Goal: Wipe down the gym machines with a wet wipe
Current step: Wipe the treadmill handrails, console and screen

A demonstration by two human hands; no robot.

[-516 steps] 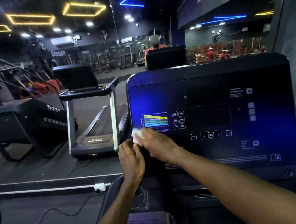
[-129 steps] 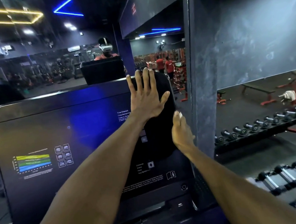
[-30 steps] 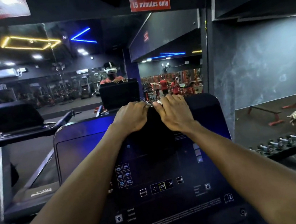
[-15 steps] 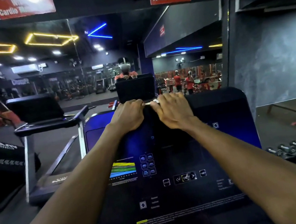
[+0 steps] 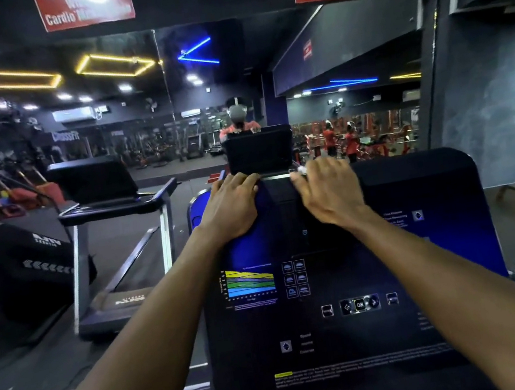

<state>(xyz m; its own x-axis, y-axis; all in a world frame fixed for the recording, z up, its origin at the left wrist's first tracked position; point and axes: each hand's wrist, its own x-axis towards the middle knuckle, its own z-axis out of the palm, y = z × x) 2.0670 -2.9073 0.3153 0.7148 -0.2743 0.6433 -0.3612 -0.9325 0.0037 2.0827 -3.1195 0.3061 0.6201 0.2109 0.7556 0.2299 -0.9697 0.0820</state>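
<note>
Head view: the top edge of a treadmill console [image 5: 346,281] is being worked along by two hands. The left hand [image 5: 231,208] is laid on the upper left corner of the console, its fingers curled over the rim, and nothing is held in it. The right hand [image 5: 329,190] is pressed on the top edge a little to the right of the left one, the two kept apart. A wet wipe [image 5: 299,169] is glimpsed only as a small white scrap at the right fingertips, pinned against the rim; most of it is hidden under the hand, and the hand is blurred.

Several risks can be judged from this. The wipe is gripped at its very edge, so it could be lost over the far side of the console if the stroke is carried too far back. The button row [image 5: 359,304] lower on the panel could be pressed by a forearm, and a setting might be changed. Moisture could be pushed into the seam along the top. A second treadmill [image 5: 109,197] is seen at the left, seemingly not yet reached.
</note>
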